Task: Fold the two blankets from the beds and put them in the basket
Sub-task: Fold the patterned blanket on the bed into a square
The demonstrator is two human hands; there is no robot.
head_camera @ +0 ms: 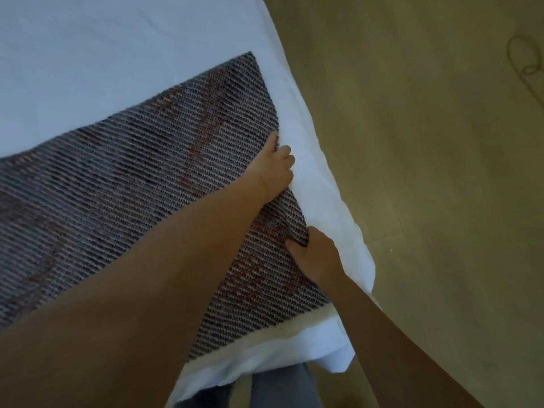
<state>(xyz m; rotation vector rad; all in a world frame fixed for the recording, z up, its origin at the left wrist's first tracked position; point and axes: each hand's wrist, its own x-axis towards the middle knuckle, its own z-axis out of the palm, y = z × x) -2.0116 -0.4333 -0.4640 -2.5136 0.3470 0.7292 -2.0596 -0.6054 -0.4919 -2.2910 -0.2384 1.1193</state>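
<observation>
A woven blanket in dark grey with reddish stripes lies spread flat across the white bed. My left hand reaches over it and grips its right edge, fingers curled round the cloth. Nearer to me, my right hand pinches the same edge, where the fabric bunches into a small raised fold. Both hands sit close to the bed's right side. No basket is in view.
The white sheet's corner hangs off the bed at the lower right. A tan floor fills the right half of the view. My grey trouser leg shows below the bed's edge.
</observation>
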